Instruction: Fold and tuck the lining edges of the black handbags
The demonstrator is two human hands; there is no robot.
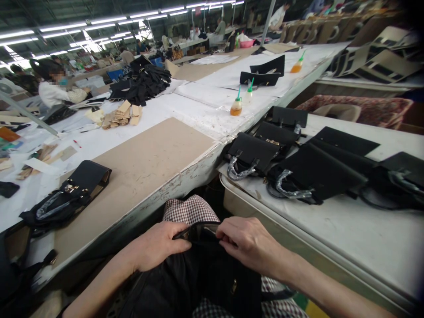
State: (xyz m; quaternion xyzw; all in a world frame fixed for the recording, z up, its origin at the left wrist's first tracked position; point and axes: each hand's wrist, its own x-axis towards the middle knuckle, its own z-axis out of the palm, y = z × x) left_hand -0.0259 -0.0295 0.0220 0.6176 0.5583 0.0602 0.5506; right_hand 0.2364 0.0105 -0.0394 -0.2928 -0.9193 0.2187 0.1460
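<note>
A black bag point(228, 274) lies across my lap on checkered cloth, its rim towards the table and a small gold-coloured fitting on its front. My left hand point(157, 243) is closed on the left part of the rim, thumb and fingers on either side of the edge. At the right part of the same rim, my right hand point(247, 243) pinches the edge with curled fingers. Between the two hands the bag's opening shows a paler strip inside. The undersides of my fingers are hidden.
A brown board point(159, 145) covers the near edge of the white table, with a black bag point(79, 185) on its left. More black bags point(253, 152) lie on the right table. Glue bottles point(236, 107) stand further back. A person point(54, 90) sits at the far left.
</note>
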